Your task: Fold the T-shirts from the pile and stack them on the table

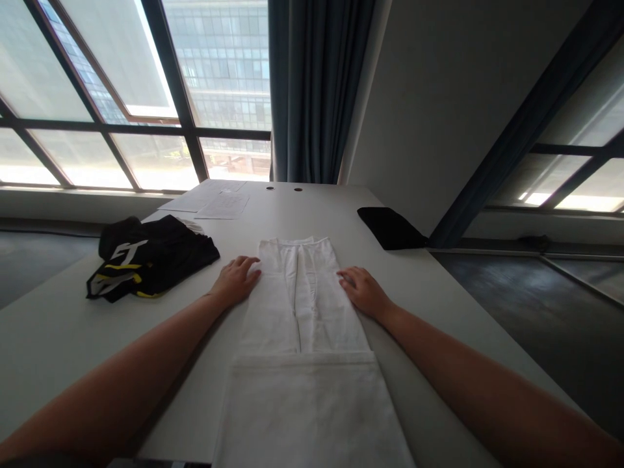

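On the table [322, 211], from centre to six o'clock, lies the white garment [314, 361]; at its ten and one, your left hand [236, 279] and right hand [363, 291] touch its edges, loosely open, clasping nothing.

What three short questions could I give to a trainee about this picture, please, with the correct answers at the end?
1. Choose one: what lies on the table to the left of the white garment?
(a) a white cup
(b) a black cloth bundle with yellow parts
(c) a pair of scissors
2. True or false: the right hand is holding the sheets of paper.
3. Count: how many dark round spots show near the far end of the table?

Key:
1. b
2. False; it is at the right edge of the white garment.
3. Two
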Demonstrator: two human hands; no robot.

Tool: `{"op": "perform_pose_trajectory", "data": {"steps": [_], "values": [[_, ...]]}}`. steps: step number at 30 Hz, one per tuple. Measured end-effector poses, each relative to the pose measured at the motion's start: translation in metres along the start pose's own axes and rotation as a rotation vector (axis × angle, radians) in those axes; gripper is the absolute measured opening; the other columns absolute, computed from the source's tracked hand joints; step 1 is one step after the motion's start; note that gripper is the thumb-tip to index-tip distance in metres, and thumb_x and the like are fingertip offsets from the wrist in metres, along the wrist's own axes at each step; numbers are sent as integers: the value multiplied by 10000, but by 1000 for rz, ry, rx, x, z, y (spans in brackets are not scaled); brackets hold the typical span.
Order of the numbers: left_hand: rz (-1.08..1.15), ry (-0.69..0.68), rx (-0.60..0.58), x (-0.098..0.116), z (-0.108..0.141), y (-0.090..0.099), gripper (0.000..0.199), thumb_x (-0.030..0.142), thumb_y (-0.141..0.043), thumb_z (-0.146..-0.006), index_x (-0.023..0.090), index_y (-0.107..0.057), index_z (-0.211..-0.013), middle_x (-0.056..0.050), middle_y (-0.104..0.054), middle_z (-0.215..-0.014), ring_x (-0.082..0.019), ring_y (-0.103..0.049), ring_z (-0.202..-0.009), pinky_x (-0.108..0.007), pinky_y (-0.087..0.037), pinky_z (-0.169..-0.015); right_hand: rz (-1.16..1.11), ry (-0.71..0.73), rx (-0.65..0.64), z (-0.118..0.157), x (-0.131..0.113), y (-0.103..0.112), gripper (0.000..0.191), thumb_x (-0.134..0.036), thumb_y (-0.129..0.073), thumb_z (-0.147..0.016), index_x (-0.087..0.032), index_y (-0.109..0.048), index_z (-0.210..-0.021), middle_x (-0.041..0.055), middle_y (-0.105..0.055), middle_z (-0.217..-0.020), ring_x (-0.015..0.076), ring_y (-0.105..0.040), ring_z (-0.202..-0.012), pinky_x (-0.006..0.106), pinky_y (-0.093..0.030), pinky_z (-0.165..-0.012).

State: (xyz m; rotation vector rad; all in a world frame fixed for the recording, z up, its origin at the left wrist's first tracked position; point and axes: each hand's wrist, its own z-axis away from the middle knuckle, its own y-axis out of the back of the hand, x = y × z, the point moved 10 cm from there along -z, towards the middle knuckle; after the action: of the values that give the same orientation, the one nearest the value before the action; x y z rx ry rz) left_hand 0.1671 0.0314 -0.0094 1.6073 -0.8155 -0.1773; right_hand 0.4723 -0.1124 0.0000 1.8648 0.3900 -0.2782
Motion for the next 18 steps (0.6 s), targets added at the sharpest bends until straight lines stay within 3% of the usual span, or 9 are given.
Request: {"op": "perform_pose_trajectory", "data": {"steps": [2,4,8,11,13,16,18], "values": [[2,120,-2,-16,-32,-11,553,523,-443,-996,270,-548,-1476,-133,-540,-1512,-355,-489,-1393,-581,-351,-1189,18,-146,-39,-41,29,-16,487,-310,-553,-986,-97,-615,-1420,171,-567,-1467,268,-512,-1380,427,-341,-1231],[39,132,-25,-20,-61,-21,552,538,-457,-992,304,-552,-1483,-106,-534,-1541,-352,-456,-1438,-586,-308,-1218,-63,-200,-79,-77,45,-30,530,-312,-585,-978,-98,-591,-1463,168,-526,-1520,271,-472,-1435,435,-292,-1262],[143,93,-26,-20,-98,-32,553,532,-521,-971,302,-580,-1471,-92,-629,-1442,-300,-551,-1343,-482,-369,-1196,-166,-220,-66,-120,59,-42,491,-317,-589,-982,-167,-623,-1449,111,-631,-1419,213,-611,-1278,363,-428,-1165],[230,75,13,-21,-106,-31,545,461,-611,-926,234,-634,-1420,-86,-715,-1244,-225,-652,-1082,-337,-490,-1034,-213,-253,-4,-127,68,-41,460,-303,-604,-960,-152,-671,-1389,107,-683,-1333,195,-650,-1189,333,-474,-1106],[277,73,51,-23,-105,-27,526,438,-604,-927,208,-648,-1398,-56,-725,-1038,-170,-638,-861,-285,-519,-877,-259,-273,50,-123,73,-38,471,-305,-601,-952,-159,-671,-1394,94,-711,-1271,178,-671,-1106,318,-505,-1058],[386,62,121,-22,-98,-17,523,430,-587,-935,207,-639,-1406,8,-601,-765,-117,-528,-653,-251,-488,-717,-439,-297,137,-114,77,-30,522,-315,-632,-911,-180,-660,-1415,68,-758,-1086,158,-691,-908,310,-557,-946],[514,42,164,-17,-93,-8,546,451,-612,-921,194,-641,-1402,24,-538,-703,-107,-498,-616,-246,-482,-680,-583,-292,177,-108,73,-25,569,-322,-659,-876,-181,-649,-1427,57,-761,-982,153,-683,-818,307,-575,-875]]}}
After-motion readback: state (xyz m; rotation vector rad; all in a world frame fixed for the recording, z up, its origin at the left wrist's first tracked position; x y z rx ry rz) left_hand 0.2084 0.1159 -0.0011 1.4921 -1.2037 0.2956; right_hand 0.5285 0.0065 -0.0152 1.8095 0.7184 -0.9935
